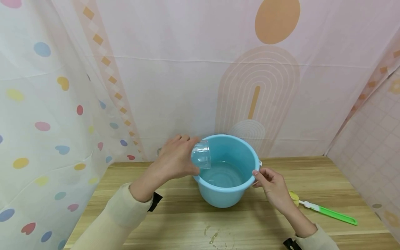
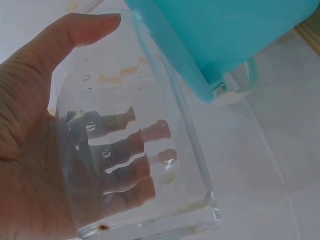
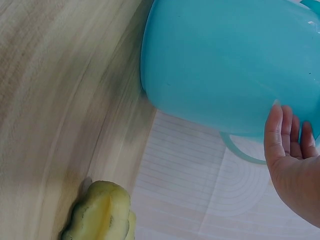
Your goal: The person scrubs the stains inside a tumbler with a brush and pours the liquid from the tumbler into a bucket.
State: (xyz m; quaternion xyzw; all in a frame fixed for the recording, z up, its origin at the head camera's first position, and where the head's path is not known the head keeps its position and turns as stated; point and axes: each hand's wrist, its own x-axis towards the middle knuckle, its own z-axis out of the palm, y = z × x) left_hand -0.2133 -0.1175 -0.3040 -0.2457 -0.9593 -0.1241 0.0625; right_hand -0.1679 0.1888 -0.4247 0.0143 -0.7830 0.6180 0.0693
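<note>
A light blue bucket [image 1: 223,196] stands upright on the wooden table with some water [image 1: 223,175] in its bottom. My left hand [image 1: 175,158] grips a clear drinking glass [image 1: 201,155], tipped on its side over the bucket's left rim. In the left wrist view the thumb and fingers of the left hand [image 2: 37,75] wrap round the glass [image 2: 120,165], and a few drops cling to it. At the bucket's right rim my right hand [image 1: 273,185] pinches the edge. The right wrist view has this hand [image 3: 295,165] against the bucket's outer side [image 3: 225,60].
A bottle brush [image 1: 325,210] with a yellow sponge head and green handle lies right of the bucket. Wet marks [image 1: 214,238] spot the table [image 1: 175,222] near its front. Patterned curtains [image 1: 175,100] hang behind and at both sides.
</note>
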